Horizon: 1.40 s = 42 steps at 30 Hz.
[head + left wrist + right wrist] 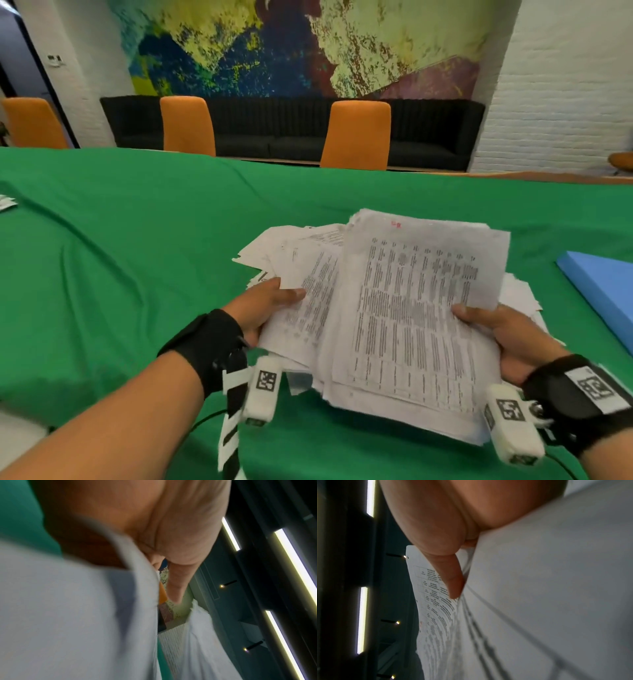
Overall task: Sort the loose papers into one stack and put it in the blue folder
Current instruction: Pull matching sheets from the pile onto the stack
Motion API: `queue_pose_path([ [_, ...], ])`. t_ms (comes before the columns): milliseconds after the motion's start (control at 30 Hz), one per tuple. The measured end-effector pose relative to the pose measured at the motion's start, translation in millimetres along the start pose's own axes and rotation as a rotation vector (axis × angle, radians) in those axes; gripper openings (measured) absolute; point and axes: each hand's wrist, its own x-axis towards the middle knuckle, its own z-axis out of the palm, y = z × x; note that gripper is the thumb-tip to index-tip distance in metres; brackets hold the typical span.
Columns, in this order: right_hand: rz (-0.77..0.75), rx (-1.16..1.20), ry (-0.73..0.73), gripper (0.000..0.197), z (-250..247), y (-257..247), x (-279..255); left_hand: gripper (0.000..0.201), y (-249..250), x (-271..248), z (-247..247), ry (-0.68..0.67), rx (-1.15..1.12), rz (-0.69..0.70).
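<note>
Both hands lift the printed papers (414,308) off the green tablecloth (120,257), probably to square them: the left hand (263,308) pinches the ragged side, the right hand (503,339) clamps the neater bundle. The blue folder (606,291) lies well apart, rightward.

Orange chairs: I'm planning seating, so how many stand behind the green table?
3. One orange chair at far left, one left of centre, one right of centre. Others may be out of frame.
</note>
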Motion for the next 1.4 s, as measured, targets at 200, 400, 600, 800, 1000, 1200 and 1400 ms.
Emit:
queue_pose_path([
  [200, 0.126, 0.027, -0.058, 0.035, 27, 26, 8, 0.033, -17, -3, 19, -0.112, -0.109, -0.032],
  [400, 0.006, 0.060, -0.099, 0.045, 42, 21, 5, 0.059, -10, -12, 37, -0.309, -0.089, 0.125],
  [600, -0.292, 0.137, -0.111, 0.051, 46, 3, 3, 0.054, 9, -26, 38, -0.274, -0.085, 0.300],
  [800, -0.555, -0.027, -0.014, 0.036, 58, -19, -6, 0.051, 22, -27, 45, 0.079, 0.239, 0.653],
  [1000, -0.705, -0.268, -0.053, 0.037, 66, -14, -9, 0.063, 14, -27, 50, 0.234, 0.131, 0.718],
  [1200, -0.635, -0.242, 0.011, 0.027, 67, -2, -10, 0.050, 11, -31, 60, 0.309, 0.165, 0.766],
  [1400, -0.521, -0.466, -0.039, 0.036, 73, 0, -10, 0.036, 13, -23, 65, 0.384, 0.320, 0.712],
])
